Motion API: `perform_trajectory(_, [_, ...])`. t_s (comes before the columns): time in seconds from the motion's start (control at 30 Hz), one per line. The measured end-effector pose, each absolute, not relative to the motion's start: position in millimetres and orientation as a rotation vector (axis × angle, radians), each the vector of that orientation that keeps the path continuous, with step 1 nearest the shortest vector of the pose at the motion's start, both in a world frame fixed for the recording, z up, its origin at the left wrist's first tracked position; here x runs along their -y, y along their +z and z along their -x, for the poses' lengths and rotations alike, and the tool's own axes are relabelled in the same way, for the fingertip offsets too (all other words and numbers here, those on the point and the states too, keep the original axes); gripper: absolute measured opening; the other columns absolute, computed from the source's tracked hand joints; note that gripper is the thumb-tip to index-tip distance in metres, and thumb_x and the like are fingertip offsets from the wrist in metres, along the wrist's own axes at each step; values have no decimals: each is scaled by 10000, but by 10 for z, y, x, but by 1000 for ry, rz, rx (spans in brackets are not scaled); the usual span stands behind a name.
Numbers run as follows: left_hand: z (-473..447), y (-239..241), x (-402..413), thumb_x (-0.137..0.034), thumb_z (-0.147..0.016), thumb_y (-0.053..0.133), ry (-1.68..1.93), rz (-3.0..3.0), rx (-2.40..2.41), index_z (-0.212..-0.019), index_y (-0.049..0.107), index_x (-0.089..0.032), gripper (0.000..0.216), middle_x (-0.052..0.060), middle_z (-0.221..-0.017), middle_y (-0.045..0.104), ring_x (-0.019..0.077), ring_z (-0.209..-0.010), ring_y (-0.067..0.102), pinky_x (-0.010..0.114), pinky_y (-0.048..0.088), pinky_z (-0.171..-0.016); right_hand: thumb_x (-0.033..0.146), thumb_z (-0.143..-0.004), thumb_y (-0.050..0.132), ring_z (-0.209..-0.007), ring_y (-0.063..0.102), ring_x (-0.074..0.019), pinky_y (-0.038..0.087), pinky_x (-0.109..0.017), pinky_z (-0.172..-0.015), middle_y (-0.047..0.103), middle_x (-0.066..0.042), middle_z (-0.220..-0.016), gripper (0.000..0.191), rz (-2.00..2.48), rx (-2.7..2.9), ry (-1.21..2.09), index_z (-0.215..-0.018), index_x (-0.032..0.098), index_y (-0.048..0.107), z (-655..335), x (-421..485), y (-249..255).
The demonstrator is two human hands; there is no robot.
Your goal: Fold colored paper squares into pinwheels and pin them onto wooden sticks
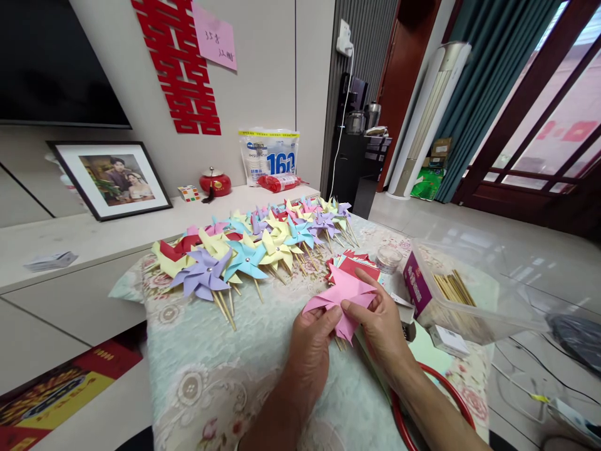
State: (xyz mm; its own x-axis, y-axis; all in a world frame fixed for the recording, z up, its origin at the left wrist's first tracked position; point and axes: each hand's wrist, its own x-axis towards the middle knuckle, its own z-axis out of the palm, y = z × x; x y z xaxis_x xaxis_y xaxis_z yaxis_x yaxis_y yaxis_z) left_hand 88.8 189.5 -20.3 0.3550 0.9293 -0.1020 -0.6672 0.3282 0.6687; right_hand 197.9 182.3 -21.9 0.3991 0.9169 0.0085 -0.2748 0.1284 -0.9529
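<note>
A pink paper pinwheel head (346, 289) is held between both hands above the floral tablecloth. My left hand (312, 341) grips its left side, the thumb pressed near the centre. From the right, my right hand (382, 316) pinches the middle with the thumb, its index finger reaching over a blade. Whether a stick is fixed to this pinwheel is hidden. Just behind it lies a stack of coloured paper squares (361, 266). Farther left, several finished pinwheels on sticks, among them a purple pinwheel (205, 273) and a blue pinwheel (246, 259), lie in rows.
On the right stands a clear plastic box (488, 313) holding wooden sticks (453, 289). Near it are a small round clear container (389, 257), a small white box (448, 340) and a red ring-shaped handle (462, 401). Behind the table runs a white cabinet (113, 244) with a framed photo (162, 207).
</note>
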Motion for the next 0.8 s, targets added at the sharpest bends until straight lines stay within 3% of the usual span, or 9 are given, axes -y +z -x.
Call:
perform_trajectory(0.07, [-908, -207, -1895, -271, -646, 850, 1148, -581, -555, -964, 766, -134, 357, 109, -990, 782, 297, -981, 703, 373, 525, -894, 213, -593, 840, -768, 632, -153, 499, -260, -694, 720, -21, -947, 850, 1111, 748, 997, -1373, 155, 507, -1977, -1814, -240])
perform_trajectory(0.2, [-908, -230, -1913, -238, -616, 853, 1188, -570, -630, -927, 780, -144, 333, 86, -885, 792, 294, -892, 723, 383, 544, -851, 243, -599, 861, -653, 607, -143, 479, -250, -603, 714, 11, -813, 850, 1111, 771, 1062, -1366, 156, 505, -1954, -1792, -225])
perform_trajectory(0.33, [-879, -246, -1936, -236, -629, 831, 1170, -590, -602, -900, 783, -158, 285, 84, -886, 791, 294, -894, 721, 377, 543, -843, 252, -577, 883, -740, 645, -165, 506, -271, -664, 739, -18, -911, 787, 1078, 766, 1081, -1292, 165, 566, -1944, -1798, -231])
perform_trajectory(0.47, [-826, -253, -1968, -246, -640, 822, 1177, -591, -589, -900, 780, -165, 275, 77, -933, 787, 281, -928, 709, 351, 533, -851, 265, -635, 866, -651, 611, -141, 482, -264, -609, 716, 9, -817, 758, 1036, 810, 1149, -1319, 172, 552, -1970, -1806, -270])
perform_trajectory(0.57, [-769, -274, -2018, -254, -642, 822, 1181, -574, -620, -894, 779, -159, 272, 68, -877, 784, 256, -851, 707, 323, 538, -769, 296, -694, 839, -715, 636, -155, 509, -291, -679, 706, -1, -817, 730, 1011, 846, 1158, -1345, 175, 532, -2017, -1812, -276])
perform_trajectory(0.67, [-713, -309, -2084, -236, -604, 842, 1230, -523, -667, -843, 777, -156, 261, 43, -816, 774, 205, -756, 687, 280, 526, -701, 337, -744, 801, -841, 652, -183, 528, -342, -783, 699, -44, -964, 612, 1043, 928, 961, -1292, 197, 571, -2082, -1822, -277])
perform_trajectory(0.8, [-658, -349, -2154, -221, -541, 859, 1278, -434, -731, -731, 756, -149, 228, 18, -762, 753, 156, -690, 649, 245, 510, -658, 254, -844, 706, -929, 629, -212, 515, -392, -842, 658, -64, -1050, 380, 1171, 1286, 396, -1213, 245, 618, -2161, -1805, -266])
